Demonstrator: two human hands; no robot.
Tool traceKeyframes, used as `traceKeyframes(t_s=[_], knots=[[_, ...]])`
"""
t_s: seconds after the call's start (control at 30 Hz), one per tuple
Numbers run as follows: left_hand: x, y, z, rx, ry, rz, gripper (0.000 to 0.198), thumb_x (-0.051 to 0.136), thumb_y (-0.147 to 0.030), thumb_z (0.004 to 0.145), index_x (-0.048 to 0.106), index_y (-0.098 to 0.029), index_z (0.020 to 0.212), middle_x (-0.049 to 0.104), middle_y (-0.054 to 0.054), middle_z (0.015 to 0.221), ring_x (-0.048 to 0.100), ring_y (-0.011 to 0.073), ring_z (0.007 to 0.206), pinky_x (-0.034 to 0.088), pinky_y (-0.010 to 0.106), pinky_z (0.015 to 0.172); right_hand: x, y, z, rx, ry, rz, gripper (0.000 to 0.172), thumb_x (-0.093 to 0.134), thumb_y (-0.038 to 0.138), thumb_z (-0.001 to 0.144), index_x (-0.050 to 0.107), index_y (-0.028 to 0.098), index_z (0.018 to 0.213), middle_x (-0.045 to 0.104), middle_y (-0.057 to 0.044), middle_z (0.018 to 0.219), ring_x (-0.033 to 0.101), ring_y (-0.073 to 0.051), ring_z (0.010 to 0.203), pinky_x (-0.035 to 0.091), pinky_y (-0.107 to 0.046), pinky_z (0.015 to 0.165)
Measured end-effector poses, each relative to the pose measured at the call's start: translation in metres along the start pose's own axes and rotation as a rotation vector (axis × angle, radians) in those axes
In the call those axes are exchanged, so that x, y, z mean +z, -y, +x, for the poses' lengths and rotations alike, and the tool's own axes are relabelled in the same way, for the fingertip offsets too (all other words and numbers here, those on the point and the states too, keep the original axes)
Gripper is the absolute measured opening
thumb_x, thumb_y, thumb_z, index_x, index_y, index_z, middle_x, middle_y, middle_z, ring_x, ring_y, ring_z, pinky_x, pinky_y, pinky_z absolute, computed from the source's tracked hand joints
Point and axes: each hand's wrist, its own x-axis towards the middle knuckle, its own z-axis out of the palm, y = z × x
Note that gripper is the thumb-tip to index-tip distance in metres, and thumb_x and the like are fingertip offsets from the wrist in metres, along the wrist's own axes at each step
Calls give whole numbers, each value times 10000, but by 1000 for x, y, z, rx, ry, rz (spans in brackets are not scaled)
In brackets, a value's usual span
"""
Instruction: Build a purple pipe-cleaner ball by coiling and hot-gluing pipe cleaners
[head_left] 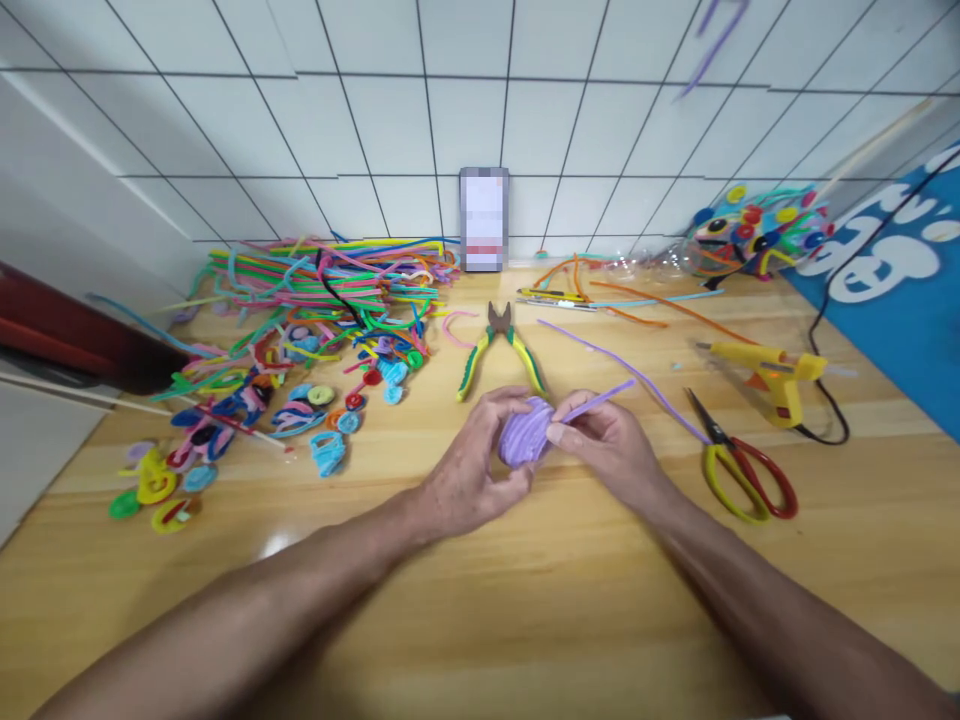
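Observation:
My left hand (472, 470) is closed round a purple pipe-cleaner coil (523, 433), a flat wound disc, just above the wooden table (525, 600). My right hand (607, 445) pinches the loose purple pipe-cleaner strand (600, 398) where it meets the coil's right edge. The strand's free end sticks out up and to the right of the fingers. Both hands meet at the middle of the table.
Green-yellow pliers (499, 350) lie just behind the hands. Red-and-yellow scissors (739, 465) and a yellow glue gun (765, 375) lie to the right. A heap of coloured pipe cleaners (322, 285) and small coils (225, 430) covers the left. A phone (484, 220) leans on the tiled wall.

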Motion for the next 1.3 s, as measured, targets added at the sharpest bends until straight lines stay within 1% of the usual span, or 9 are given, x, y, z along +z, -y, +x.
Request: traceKeyframes(t_s=[0.1,0.2,0.43,0.6,0.77,0.93,1.1,1.3], knots=[[3,-1,0,-9,-10,-24,654,722,-125,928,431,-279,1493,555,155,1519,519,316,1538,488,550,1282,-2,-3,-2,-30,-24,-21,309,949,449,814,738,227,859,726,13,799,684,-143,739,566,-260,722],[6,0,0,-16,-31,-40,673,720,-106,914,435,-281,1498,556,152,1516,517,319,1535,497,552,1274,-3,-4,-2,-54,-22,-20,274,934,442,848,754,235,861,721,18,796,684,-132,741,564,-237,720],[6,0,0,-19,-49,-56,705,718,-82,885,443,-278,1505,578,141,1482,530,314,1514,514,550,1263,-3,-1,-3,-26,-6,37,247,911,463,892,775,256,889,722,13,829,708,-139,773,595,-237,739],[6,-2,-1,-32,-44,-76,732,718,-77,875,433,-285,1516,574,143,1487,518,327,1534,524,566,1257,-4,-4,-5,-19,-38,21,253,922,466,880,778,259,899,710,8,828,687,-140,761,583,-238,720],[7,-2,-2,-58,-34,-90,744,734,-85,868,430,-288,1516,554,149,1515,513,340,1538,516,582,1261,-5,-4,-5,-37,-41,3,255,915,473,886,779,257,887,701,5,818,676,-141,759,578,-242,724],[7,-2,-1,-40,-37,-87,748,719,-92,886,422,-291,1543,565,145,1523,506,330,1542,505,578,1275,-3,-2,-4,-35,-38,9,261,916,472,884,769,257,873,696,3,815,674,-146,757,576,-249,711],[5,-3,0,-19,-22,-62,832,717,-94,882,400,-318,1617,590,128,1537,506,324,1538,527,568,1266,-4,-2,-4,-15,-50,3,283,925,491,864,768,257,861,691,-5,808,672,-161,751,583,-275,712],[5,-2,0,-24,-31,-58,827,732,-89,867,427,-325,1598,575,129,1547,514,322,1530,547,557,1248,-4,-4,-4,-10,-40,50,238,928,465,869,786,274,869,699,4,817,684,-152,765,589,-258,725]])
